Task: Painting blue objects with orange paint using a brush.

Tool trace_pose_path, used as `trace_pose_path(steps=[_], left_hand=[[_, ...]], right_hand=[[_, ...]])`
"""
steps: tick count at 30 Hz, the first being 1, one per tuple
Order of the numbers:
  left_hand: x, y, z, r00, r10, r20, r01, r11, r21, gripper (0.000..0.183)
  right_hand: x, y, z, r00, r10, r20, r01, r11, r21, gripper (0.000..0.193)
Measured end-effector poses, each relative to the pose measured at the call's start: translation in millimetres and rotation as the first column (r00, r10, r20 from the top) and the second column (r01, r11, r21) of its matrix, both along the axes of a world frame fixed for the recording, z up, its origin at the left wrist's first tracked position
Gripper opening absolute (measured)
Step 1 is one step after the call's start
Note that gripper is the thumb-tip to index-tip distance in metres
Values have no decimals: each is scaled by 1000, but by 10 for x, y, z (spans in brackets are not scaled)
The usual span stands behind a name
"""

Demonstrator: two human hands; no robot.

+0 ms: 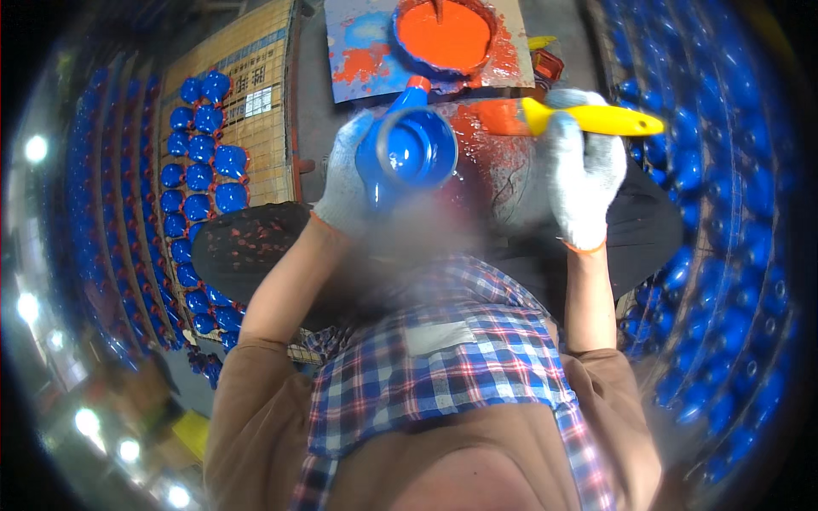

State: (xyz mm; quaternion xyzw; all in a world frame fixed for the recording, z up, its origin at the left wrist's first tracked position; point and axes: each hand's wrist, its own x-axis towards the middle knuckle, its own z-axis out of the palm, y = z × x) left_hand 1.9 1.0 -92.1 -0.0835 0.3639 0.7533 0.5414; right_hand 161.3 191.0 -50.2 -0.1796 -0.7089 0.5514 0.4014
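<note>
My left hand (344, 175), in a white knit glove, is closed on the side of a glossy blue pot (371, 162). Its round opening faces up at me, and its spout (414, 92) ends in an orange-red tip. In my right hand (586, 175), gloved the same way, a paintbrush (609, 120) lies level. The brush has a yellow handle, and its bristles, coated orange-red, point left toward the pot without touching it. Beyond both hands stands a round tub of orange paint (443, 38) with a stick in it.
Under the tub lies a paint-splashed board (362, 47). A wooden board (271, 119) on the left carries rows of small blue pots (201, 149) with red tips. More blue pots (737, 196) fill racks at the right, and further racks (111, 204) line the far left.
</note>
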Motion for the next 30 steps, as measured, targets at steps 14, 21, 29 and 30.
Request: trace_pose_path(steps=[14,21,29,30], left_hand=[[-292,-89,611,997,58,-56,-33,930,367,87],[-450,66,274,969,-42,-242,46,999,13,73],[-537,-140,94,905,-210,-370,173,976,-130,79],[-537,-139,86,878,-225,-423,145,966,-213,80]], right_hand=[[-87,252,78,950,-303,69,305,952,-25,24],[-807,670,-409,935,-255,246,241,967,83,25],[-1204,786,-948,892,-302,335,132,885,447,32],[-1187,787,-965,896,-286,339,114,887,448,31]])
